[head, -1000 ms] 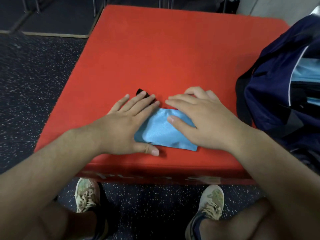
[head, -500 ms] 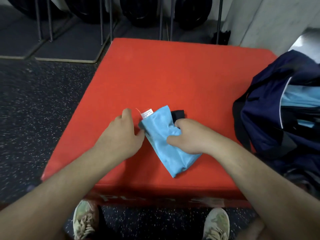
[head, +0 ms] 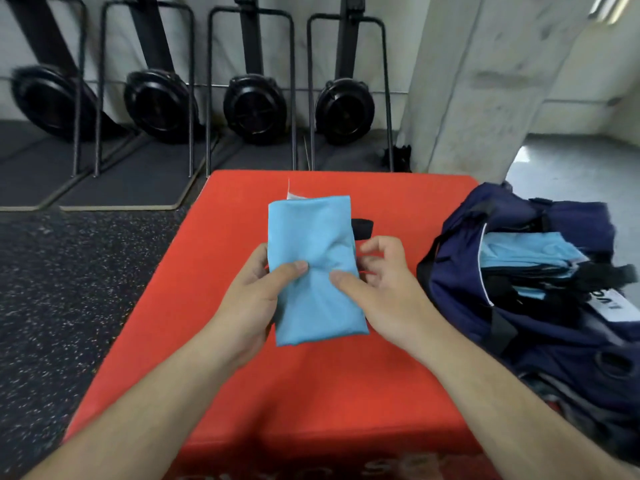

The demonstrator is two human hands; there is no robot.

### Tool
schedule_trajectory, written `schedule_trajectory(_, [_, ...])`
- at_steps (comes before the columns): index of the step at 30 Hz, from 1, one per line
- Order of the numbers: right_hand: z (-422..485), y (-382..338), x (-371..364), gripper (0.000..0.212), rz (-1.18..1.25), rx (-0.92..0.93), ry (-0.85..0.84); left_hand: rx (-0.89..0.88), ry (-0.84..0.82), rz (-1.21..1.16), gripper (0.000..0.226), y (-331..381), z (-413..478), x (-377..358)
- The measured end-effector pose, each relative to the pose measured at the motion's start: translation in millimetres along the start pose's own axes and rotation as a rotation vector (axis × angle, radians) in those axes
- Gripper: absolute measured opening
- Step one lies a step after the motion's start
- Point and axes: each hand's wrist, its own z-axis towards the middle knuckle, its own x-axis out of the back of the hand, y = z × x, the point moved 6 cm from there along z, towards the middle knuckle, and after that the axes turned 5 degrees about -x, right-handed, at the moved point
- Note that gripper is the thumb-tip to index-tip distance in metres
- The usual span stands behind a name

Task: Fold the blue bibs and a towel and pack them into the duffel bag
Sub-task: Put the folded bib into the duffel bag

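A folded light-blue bib [head: 313, 258] is held up above the red padded box [head: 311, 393], long side pointing away from me. My left hand [head: 256, 292] grips its left edge, thumb on top. My right hand [head: 377, 289] pinches its right edge, thumb pressed on the cloth. A white tag sticks out at the bib's far end and a black strap [head: 363, 227] shows at its right side. The navy duffel bag [head: 540, 306] lies open on the right, with several folded light-blue pieces [head: 526, 258] stacked inside.
Beyond the box stand black fan-wheel machines [head: 249, 109] in metal frames on dark mats. A concrete pillar [head: 485, 81] rises at the back right. Speckled black rubber floor [head: 69, 289] lies to the left of the box.
Both hands went from pressing the bib flat on the box to gripping it and lifting it clear, turned lengthwise. The view has tilted upward.
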Motion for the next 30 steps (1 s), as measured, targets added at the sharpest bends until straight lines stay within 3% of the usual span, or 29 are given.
schedule_trajectory(3, [-17,-13,11,0.045,-0.07,0.066,-0.145,0.026,-0.033,-0.016,0.044,7,-8,-13])
schedule_trajectory(6, [-36,-19,14,0.058,-0.114,0.032,-0.346,0.092,-0.093,0.035,0.042,13,-19,-26])
schedule_trajectory(8, [-43,-24,19,0.06,-0.036,0.016,-0.367,0.128,-0.167,0.085,0.04,21,-24,-37])
schedule_trajectory(13, [-41,-34,46,0.043,0.138,0.039,-0.167,0.094,-0.213,0.139,0.038,49,-23,-71])
schedule_trajectory(18, [-35,-40,103,0.049,0.259,0.032,0.175,0.122,-0.296,0.211,0.074,38,-22,-118])
schedule_trajectory(23, [-43,-41,160,0.052,0.168,0.013,0.382,0.124,-0.254,0.138,0.054,17,-5,-180])
schedule_trajectory(30, [-46,-14,229,0.065,0.139,0.005,0.706,-0.032,-0.24,0.358,0.023,-8,51,-269])
